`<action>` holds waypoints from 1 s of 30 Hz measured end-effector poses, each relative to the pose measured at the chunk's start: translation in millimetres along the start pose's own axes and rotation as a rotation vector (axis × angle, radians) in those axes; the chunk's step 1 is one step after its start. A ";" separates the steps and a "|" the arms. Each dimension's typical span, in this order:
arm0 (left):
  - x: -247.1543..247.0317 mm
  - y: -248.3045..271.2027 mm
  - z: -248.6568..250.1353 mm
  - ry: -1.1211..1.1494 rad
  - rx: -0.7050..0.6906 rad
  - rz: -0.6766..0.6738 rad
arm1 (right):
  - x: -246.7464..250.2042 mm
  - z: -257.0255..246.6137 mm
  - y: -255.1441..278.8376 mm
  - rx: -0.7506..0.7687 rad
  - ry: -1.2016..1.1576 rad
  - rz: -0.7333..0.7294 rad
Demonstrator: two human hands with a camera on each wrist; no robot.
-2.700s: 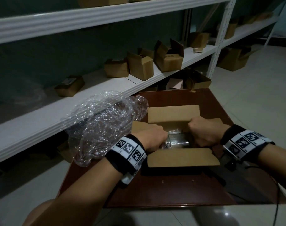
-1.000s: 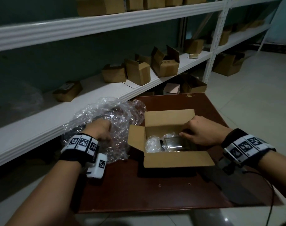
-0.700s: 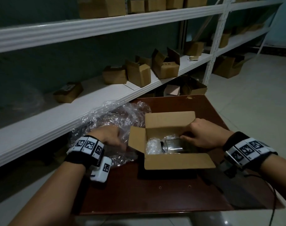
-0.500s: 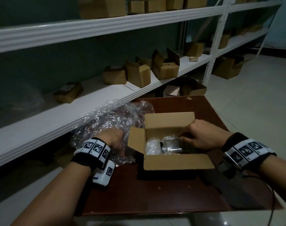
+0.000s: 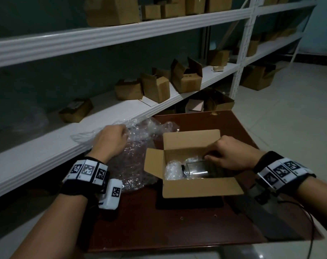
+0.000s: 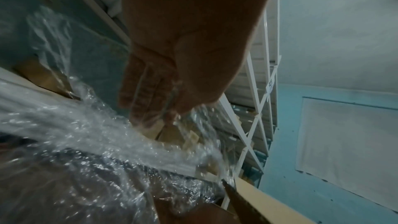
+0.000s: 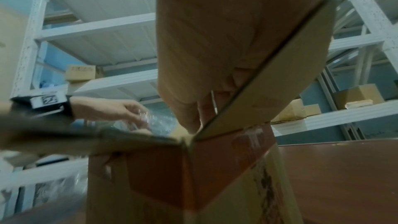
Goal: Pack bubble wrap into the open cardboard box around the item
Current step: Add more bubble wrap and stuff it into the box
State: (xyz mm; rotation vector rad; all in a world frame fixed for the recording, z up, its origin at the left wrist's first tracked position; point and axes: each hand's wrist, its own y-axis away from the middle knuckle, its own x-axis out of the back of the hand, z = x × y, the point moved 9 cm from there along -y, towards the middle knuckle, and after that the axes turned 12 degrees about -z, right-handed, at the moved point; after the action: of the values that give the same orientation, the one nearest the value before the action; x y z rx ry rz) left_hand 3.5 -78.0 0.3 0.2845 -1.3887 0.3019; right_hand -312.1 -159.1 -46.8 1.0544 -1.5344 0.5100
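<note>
An open cardboard box (image 5: 200, 189) stands on a dark red table (image 5: 168, 232). Inside lies a glass jar-like item (image 5: 196, 170) with a wad of bubble wrap (image 5: 172, 170) at its left end. My left hand (image 5: 112, 141) is left of the box and pinches the edge of a large loose bubble wrap sheet (image 5: 140, 152). In the left wrist view my left hand's fingers (image 6: 148, 91) show through the bubble wrap sheet (image 6: 96, 142). My right hand (image 5: 230, 156) is curled over the box's right side above the item. The right wrist view shows the box's flap (image 7: 269, 77) against my right hand (image 7: 204, 48).
A white shelf (image 5: 65, 146) runs behind the table's left side and carries several small cardboard boxes (image 5: 155, 88). More boxes sit under it and on the shelf above. Pale tiled floor (image 5: 289, 113) lies to the right. A black cable (image 5: 312, 230) trails from my right wrist.
My left hand left the box, reached into the bubble wrap pile, and now has risen up and leftward with the sheet's edge. My right hand stays at the box's right side.
</note>
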 end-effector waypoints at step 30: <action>-44.2 70.8 155.0 -0.003 -0.785 -0.408 | 82.1 108.5 66.3 -0.336 -0.670 0.991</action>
State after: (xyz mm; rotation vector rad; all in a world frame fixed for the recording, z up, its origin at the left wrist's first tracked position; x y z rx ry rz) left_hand -171.5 -71.4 -17.2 -0.0898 -1.3138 -0.5775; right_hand -422.7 -240.0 17.3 0.1118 -2.6243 0.5430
